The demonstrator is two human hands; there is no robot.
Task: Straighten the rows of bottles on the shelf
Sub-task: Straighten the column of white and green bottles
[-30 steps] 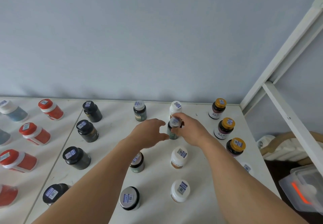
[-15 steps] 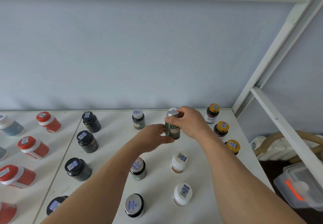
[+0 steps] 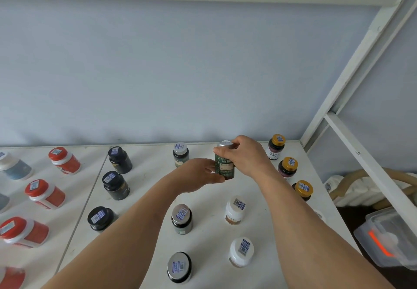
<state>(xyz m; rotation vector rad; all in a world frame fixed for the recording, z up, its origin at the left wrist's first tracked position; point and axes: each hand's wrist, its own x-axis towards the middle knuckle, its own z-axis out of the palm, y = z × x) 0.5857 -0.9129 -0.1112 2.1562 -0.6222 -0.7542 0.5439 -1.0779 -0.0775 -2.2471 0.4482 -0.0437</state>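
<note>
Green silver-capped bottle (image 3: 224,164), upright, held mid-shelf

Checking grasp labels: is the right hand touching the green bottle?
Touching. The head view shows the right hand with fingers curled over the green bottle's silver cap.
</note>
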